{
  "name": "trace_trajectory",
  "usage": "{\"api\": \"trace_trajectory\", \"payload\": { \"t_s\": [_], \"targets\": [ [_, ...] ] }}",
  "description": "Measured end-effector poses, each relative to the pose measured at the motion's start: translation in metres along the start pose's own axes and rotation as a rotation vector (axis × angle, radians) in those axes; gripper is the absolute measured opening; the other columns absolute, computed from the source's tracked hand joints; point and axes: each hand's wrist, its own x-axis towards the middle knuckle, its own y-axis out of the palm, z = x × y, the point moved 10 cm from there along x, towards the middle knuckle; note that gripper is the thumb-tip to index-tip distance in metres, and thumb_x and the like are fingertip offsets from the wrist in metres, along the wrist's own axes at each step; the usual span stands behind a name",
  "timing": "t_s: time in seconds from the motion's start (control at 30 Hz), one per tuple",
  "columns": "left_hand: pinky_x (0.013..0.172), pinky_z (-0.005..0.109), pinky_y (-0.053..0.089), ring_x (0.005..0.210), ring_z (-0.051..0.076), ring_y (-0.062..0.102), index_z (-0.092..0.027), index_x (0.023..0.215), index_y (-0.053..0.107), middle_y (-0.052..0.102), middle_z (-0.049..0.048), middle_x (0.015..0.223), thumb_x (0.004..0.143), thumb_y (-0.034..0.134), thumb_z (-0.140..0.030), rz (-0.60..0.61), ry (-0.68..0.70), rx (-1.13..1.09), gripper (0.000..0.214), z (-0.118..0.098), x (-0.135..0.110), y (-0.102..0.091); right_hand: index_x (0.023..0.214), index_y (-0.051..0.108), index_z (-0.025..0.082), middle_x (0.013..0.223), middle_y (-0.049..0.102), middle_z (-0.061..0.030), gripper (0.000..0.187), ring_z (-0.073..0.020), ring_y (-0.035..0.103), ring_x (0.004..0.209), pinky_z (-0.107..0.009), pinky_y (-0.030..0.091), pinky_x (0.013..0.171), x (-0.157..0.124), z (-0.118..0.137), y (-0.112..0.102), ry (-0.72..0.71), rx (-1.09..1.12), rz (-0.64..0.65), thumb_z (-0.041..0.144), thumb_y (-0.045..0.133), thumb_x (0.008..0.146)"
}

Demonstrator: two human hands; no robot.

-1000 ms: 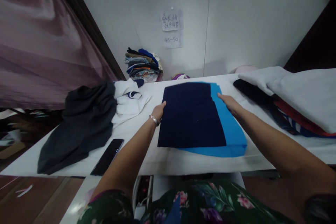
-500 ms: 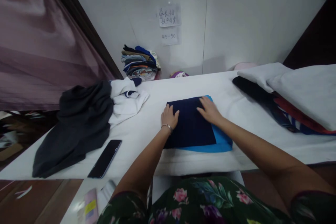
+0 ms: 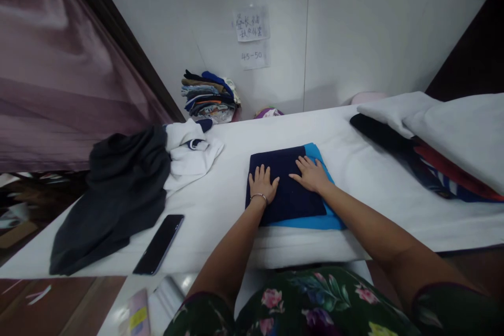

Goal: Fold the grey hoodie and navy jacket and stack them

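Observation:
A folded garment, navy on top with a bright blue edge showing at the right and front, lies on the white table before me. My left hand rests flat on its left part, fingers stretched out; a thin bracelet circles the wrist. On the garment's right part my right hand lies flat as well, fingers spread. Neither hand grips anything.
A dark grey garment and a white one lie heaped at the left, with a black phone near the front edge. Folded clothes are piled at the right. A stack of clothes sits by the wall.
The garment has been folded from a wide spread into a smaller square. Both hands moved from its outer edges onto its top and now press flat on it.

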Motion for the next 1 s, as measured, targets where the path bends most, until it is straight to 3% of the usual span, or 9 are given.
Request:
{"api": "trace_trajectory", "payload": {
  "t_s": [0.13,0.3,0.5,0.67,0.77,0.83,0.9,1.0],
  "targets": [
    [0.116,0.051,0.011,0.145,0.026,0.014,-0.019,0.146,0.033,0.024,0.0082,0.156,0.092,0.025,-0.056,-0.008,-0.004,-0.005,0.066,-0.002,-0.001,-0.002,0.143,0.040,0.013,0.153,0.030,-0.0127,0.080,-0.0298,0.022,0.142,-0.053,0.023,0.111,0.008,-0.003,0.000,0.053,-0.002,0.100,0.068,0.017,0.090],
    [0.116,0.052,0.011,0.144,0.027,0.015,-0.019,0.146,0.034,0.025,0.0084,0.156,0.092,0.026,-0.055,-0.027,-0.003,-0.008,0.065,-0.002,-0.002,-0.003,0.147,0.032,0.019,0.157,0.019,-0.0100,0.075,-0.0286,0.012,0.144,-0.054,0.013,0.114,0.033,-0.016,-0.014,0.012,0.009,0.031,0.067,0.019,0.090],
    [0.116,0.052,0.012,0.144,0.027,0.017,-0.022,0.144,0.037,0.027,0.0083,0.155,0.092,0.031,-0.054,-0.051,0.027,-0.065,0.061,-0.002,0.001,-0.001,0.149,0.027,0.021,0.158,0.015,-0.0079,0.074,-0.0273,0.011,0.145,-0.051,0.021,0.113,0.047,-0.075,0.026,0.192,0.175,0.211,0.066,0.022,0.090],
    [0.113,0.055,0.016,0.141,0.027,0.026,-0.027,0.136,0.048,0.037,0.0075,0.150,0.090,0.047,-0.045,-0.123,0.076,-0.248,0.049,-0.002,-0.004,-0.015,0.149,0.025,0.016,0.158,0.014,-0.0095,0.075,-0.0269,0.009,0.145,-0.044,0.019,0.116,0.049,-0.082,0.033,0.180,0.228,0.172,0.064,0.024,0.091],
    [0.110,0.047,0.026,0.130,0.023,0.041,-0.029,0.113,0.065,0.056,0.0036,0.134,0.087,0.058,-0.034,-0.246,0.189,-0.412,0.028,-0.016,-0.023,-0.037,0.149,0.024,0.013,0.158,0.013,-0.0103,0.075,-0.0271,0.008,0.145,-0.043,0.017,0.117,0.048,-0.080,0.033,0.183,0.223,0.175,0.061,0.025,0.091],
    [0.104,0.041,0.034,0.116,0.020,0.052,-0.027,0.092,0.072,0.066,0.0020,0.113,0.084,0.064,-0.029,-0.267,0.267,-0.501,0.012,-0.030,-0.039,-0.046,0.149,0.024,0.012,0.158,0.013,-0.0109,0.075,-0.0275,0.008,0.145,-0.043,0.016,0.117,0.048,-0.080,0.032,0.181,0.223,0.177,0.060,0.026,0.092],
    [0.096,0.038,0.039,0.103,0.018,0.056,-0.026,0.080,0.072,0.068,0.0007,0.097,0.081,0.068,-0.028,-0.224,0.297,-0.554,0.005,-0.041,-0.049,-0.045,0.149,0.024,0.012,0.158,0.013,-0.0112,0.076,-0.0279,0.007,0.145,-0.043,0.016,0.117,0.048,-0.080,0.031,0.178,0.226,0.176,0.060,0.025,0.092],
    [0.091,0.037,0.038,0.098,0.018,0.056,-0.027,0.082,0.073,0.067,-0.0001,0.093,0.077,0.072,-0.030,-0.157,0.263,-0.560,0.006,-0.050,-0.054,-0.035,0.149,0.023,0.013,0.159,0.012,-0.0104,0.075,-0.0276,0.007,0.145,-0.043,0.016,0.117,0.047,-0.080,0.030,0.186,0.232,0.174,0.061,0.025,0.092]
  ]
}}
